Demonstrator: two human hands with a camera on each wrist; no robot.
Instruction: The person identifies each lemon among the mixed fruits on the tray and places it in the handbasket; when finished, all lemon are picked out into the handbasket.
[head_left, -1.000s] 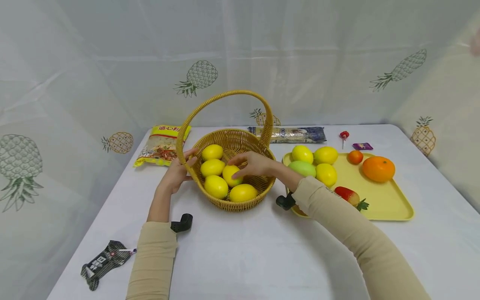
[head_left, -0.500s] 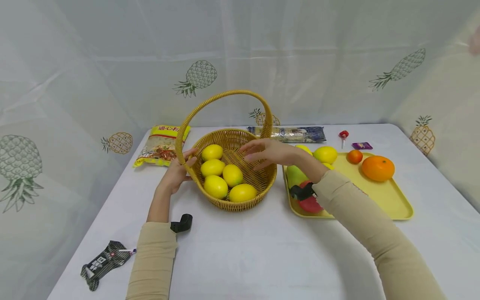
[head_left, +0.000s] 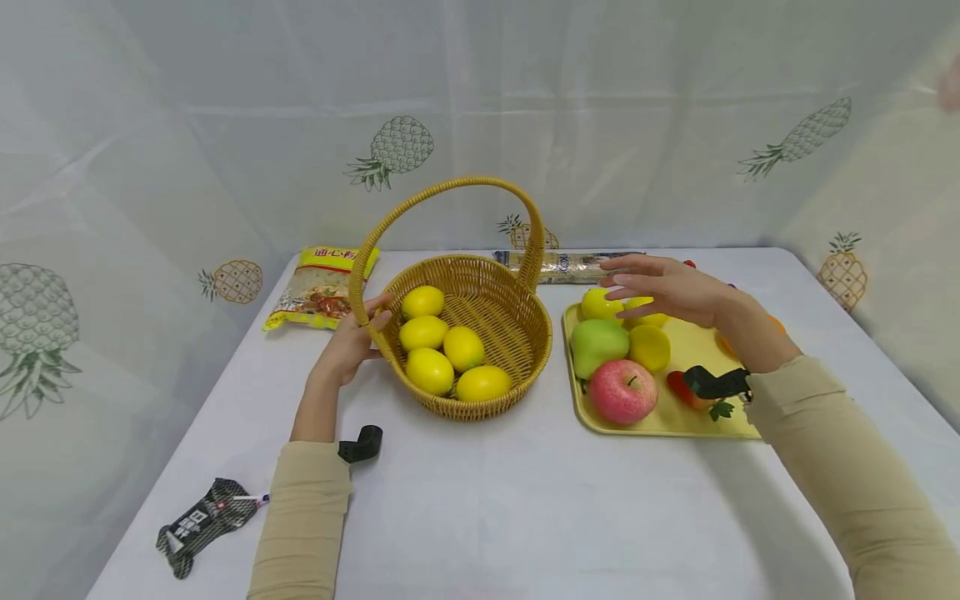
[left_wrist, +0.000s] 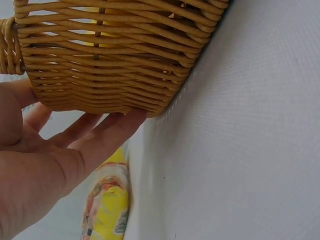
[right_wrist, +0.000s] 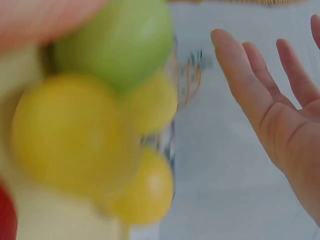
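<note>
Smooth oval lemons (head_left: 461, 348), woven basket (head_left: 501, 315)

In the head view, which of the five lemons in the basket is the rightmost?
The lemon lowest in view, at the near rim of the basket; the other four sit further left.

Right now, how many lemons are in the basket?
5. Left side of the basket: back lemon, second lemon, front-left lemon. Then the middle lemon and front lemon. None seems hidden.

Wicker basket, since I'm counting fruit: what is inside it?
Five lemons show inside the wicker basket, grouped toward its left and near side in the head view. Bare weave shows beside them; whatever lies beneath the lemons is covered.
</note>
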